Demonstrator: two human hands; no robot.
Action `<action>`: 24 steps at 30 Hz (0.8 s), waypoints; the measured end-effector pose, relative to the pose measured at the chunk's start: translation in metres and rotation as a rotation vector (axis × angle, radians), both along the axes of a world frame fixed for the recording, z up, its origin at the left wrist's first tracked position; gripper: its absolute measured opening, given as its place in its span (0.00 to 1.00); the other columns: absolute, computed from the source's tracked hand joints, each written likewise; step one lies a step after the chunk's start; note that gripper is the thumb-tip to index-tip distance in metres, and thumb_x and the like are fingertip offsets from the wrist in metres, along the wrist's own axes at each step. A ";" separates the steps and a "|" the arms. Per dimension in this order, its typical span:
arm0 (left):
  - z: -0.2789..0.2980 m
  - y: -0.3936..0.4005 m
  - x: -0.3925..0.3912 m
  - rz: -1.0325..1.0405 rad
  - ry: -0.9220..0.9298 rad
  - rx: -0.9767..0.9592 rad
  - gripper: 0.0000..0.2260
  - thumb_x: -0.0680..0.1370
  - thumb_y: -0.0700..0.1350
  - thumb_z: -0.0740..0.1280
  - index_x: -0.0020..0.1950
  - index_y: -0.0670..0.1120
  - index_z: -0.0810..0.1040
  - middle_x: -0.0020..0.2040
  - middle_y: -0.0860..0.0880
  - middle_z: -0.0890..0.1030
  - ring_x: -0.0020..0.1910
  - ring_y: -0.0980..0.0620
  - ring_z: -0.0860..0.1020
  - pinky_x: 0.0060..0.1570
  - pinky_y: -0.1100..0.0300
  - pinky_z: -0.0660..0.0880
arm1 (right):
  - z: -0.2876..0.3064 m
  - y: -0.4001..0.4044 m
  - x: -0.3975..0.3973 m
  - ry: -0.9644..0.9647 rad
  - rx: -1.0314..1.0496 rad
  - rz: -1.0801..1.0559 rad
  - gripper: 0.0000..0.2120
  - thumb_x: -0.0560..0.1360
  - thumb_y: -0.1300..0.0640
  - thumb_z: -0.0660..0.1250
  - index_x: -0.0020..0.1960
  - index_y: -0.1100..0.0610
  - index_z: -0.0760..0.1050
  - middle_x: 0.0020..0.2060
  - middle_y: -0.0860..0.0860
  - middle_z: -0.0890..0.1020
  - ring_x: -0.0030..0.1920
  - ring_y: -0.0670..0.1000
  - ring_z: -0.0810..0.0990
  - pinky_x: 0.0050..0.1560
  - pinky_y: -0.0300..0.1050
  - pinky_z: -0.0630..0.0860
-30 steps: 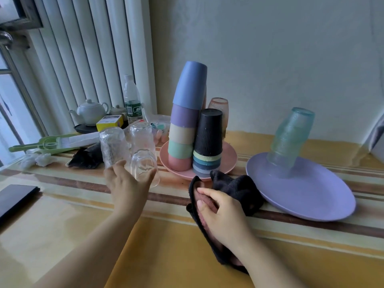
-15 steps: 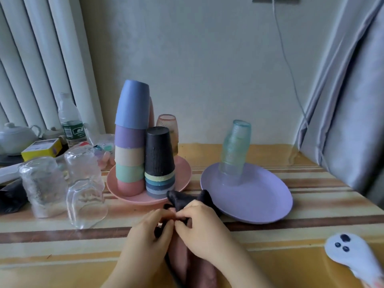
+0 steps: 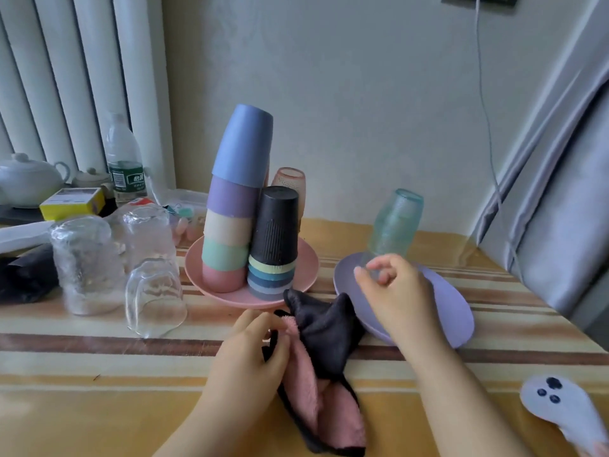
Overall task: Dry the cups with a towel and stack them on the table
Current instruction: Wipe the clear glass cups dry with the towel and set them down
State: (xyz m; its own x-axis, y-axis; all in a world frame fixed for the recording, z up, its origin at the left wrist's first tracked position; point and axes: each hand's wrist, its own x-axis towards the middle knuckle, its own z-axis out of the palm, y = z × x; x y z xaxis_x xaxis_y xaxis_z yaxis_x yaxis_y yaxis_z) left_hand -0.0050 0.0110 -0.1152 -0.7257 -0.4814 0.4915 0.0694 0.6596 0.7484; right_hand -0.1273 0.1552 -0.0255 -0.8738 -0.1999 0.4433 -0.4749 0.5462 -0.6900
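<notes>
While the left hand (image 3: 250, 354) pinches the dark and pink towel (image 3: 324, 354) on the counter (image 3: 99, 390), its grip closed on the cloth, the right hand (image 3: 392, 291) hangs over the purple plate (image 3: 454, 311) with loosely curled fingers that hold nothing, near the base of the green glass stack (image 3: 395, 222). I judge that this hand will take a green glass next. The risk is that the glasses are nested upside down, so lifting one may drag another with it, or the stack may tip on the shallow plate and roll off. The tall pastel stack (image 3: 237, 206) on the pink plate (image 3: 306, 268) already leans, and a bump from an arm or a pull of the towel, which touches that plate, could bring it down on the black stack (image 3: 275, 239). Counted: two plates; five pastel cups; one black cup over several nested striped ones, whose number I cannot tell; one pinkish glass (image 3: 291, 183) behind them; three clear glasses (image 3: 87, 258) upside down at the left; the green stack seems two or three, I cannot tell; one towel; one water bottle (image 3: 124, 163); one white teapot (image 3: 28, 179)
</notes>
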 end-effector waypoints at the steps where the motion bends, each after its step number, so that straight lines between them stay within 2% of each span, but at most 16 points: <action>1: 0.001 0.002 0.001 0.015 0.011 0.009 0.10 0.75 0.39 0.71 0.42 0.55 0.77 0.44 0.59 0.75 0.45 0.63 0.74 0.43 0.69 0.71 | 0.005 0.003 -0.014 0.095 -0.028 -0.084 0.13 0.71 0.54 0.72 0.49 0.58 0.73 0.38 0.49 0.73 0.39 0.51 0.72 0.37 0.36 0.62; 3: 0.006 0.005 0.004 0.031 0.037 0.022 0.15 0.74 0.39 0.71 0.40 0.59 0.74 0.43 0.58 0.75 0.46 0.63 0.74 0.42 0.72 0.70 | 0.015 0.007 -0.045 0.212 -0.088 -0.226 0.25 0.67 0.54 0.75 0.56 0.62 0.68 0.50 0.56 0.73 0.53 0.57 0.72 0.50 0.39 0.63; 4: 0.008 0.005 0.005 0.035 0.047 0.026 0.17 0.74 0.37 0.71 0.40 0.60 0.73 0.43 0.58 0.75 0.46 0.63 0.74 0.41 0.73 0.69 | 0.021 0.007 -0.062 0.186 -0.106 -0.261 0.32 0.66 0.52 0.76 0.62 0.62 0.65 0.57 0.59 0.71 0.60 0.59 0.70 0.58 0.43 0.64; 6: 0.009 0.005 0.005 0.033 0.050 0.028 0.20 0.73 0.35 0.71 0.39 0.61 0.72 0.42 0.58 0.76 0.46 0.63 0.74 0.40 0.75 0.69 | 0.031 0.007 -0.094 0.011 -0.104 -0.287 0.45 0.65 0.48 0.77 0.71 0.61 0.55 0.67 0.61 0.65 0.69 0.59 0.65 0.67 0.48 0.62; 8: 0.008 0.005 0.004 0.031 0.050 0.029 0.19 0.73 0.35 0.70 0.39 0.60 0.73 0.41 0.58 0.76 0.45 0.62 0.75 0.40 0.76 0.69 | 0.031 0.006 -0.119 -0.155 -0.068 -0.277 0.51 0.65 0.45 0.76 0.75 0.61 0.49 0.71 0.60 0.64 0.71 0.58 0.64 0.68 0.48 0.62; 11: 0.009 0.008 0.002 -0.002 0.088 0.042 0.10 0.72 0.42 0.67 0.40 0.59 0.76 0.44 0.59 0.76 0.44 0.63 0.75 0.41 0.78 0.68 | 0.021 0.004 -0.145 -0.299 -0.142 -0.160 0.49 0.62 0.42 0.77 0.72 0.58 0.55 0.67 0.56 0.71 0.66 0.57 0.71 0.64 0.50 0.70; 13: 0.008 0.008 0.000 -0.016 0.096 0.040 0.07 0.73 0.41 0.69 0.41 0.54 0.79 0.45 0.61 0.76 0.44 0.64 0.76 0.42 0.79 0.68 | 0.013 0.004 -0.156 -0.342 -0.204 -0.069 0.41 0.58 0.43 0.79 0.64 0.52 0.65 0.59 0.51 0.77 0.59 0.55 0.77 0.59 0.55 0.75; 15: 0.006 0.007 -0.002 -0.016 0.082 0.029 0.07 0.74 0.39 0.70 0.42 0.51 0.80 0.45 0.61 0.76 0.43 0.64 0.76 0.43 0.79 0.68 | 0.009 0.005 -0.162 -0.339 -0.254 -0.017 0.35 0.57 0.45 0.79 0.58 0.51 0.67 0.53 0.49 0.78 0.53 0.53 0.79 0.56 0.56 0.77; 20: 0.006 0.007 -0.005 -0.017 0.081 0.010 0.05 0.70 0.42 0.66 0.41 0.51 0.80 0.44 0.64 0.75 0.42 0.66 0.75 0.43 0.79 0.67 | 0.007 0.006 -0.166 -0.221 -0.389 0.030 0.30 0.63 0.50 0.78 0.59 0.52 0.68 0.51 0.49 0.79 0.51 0.50 0.80 0.50 0.48 0.77; 22: 0.004 0.006 -0.005 -0.025 0.080 0.005 0.04 0.71 0.46 0.65 0.42 0.51 0.80 0.44 0.64 0.75 0.42 0.66 0.75 0.43 0.79 0.67 | 0.014 0.007 -0.166 -0.180 -0.412 0.073 0.31 0.64 0.52 0.78 0.61 0.54 0.68 0.52 0.50 0.79 0.52 0.50 0.80 0.51 0.48 0.77; 24: 0.003 0.005 -0.005 -0.026 0.077 0.003 0.08 0.71 0.52 0.62 0.42 0.52 0.79 0.45 0.64 0.75 0.42 0.66 0.75 0.43 0.79 0.67 | 0.025 0.009 -0.161 -0.153 -0.388 0.089 0.31 0.63 0.52 0.78 0.62 0.54 0.68 0.52 0.49 0.79 0.52 0.50 0.80 0.53 0.50 0.78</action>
State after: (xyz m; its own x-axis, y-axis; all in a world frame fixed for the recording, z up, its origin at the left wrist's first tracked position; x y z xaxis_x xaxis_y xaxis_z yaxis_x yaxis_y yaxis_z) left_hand -0.0098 0.0156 -0.1118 -0.6981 -0.4644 0.5449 0.1442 0.6542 0.7424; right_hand -0.2882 0.1638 -0.0004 -0.9220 -0.1217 0.3675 -0.3851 0.1933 -0.9024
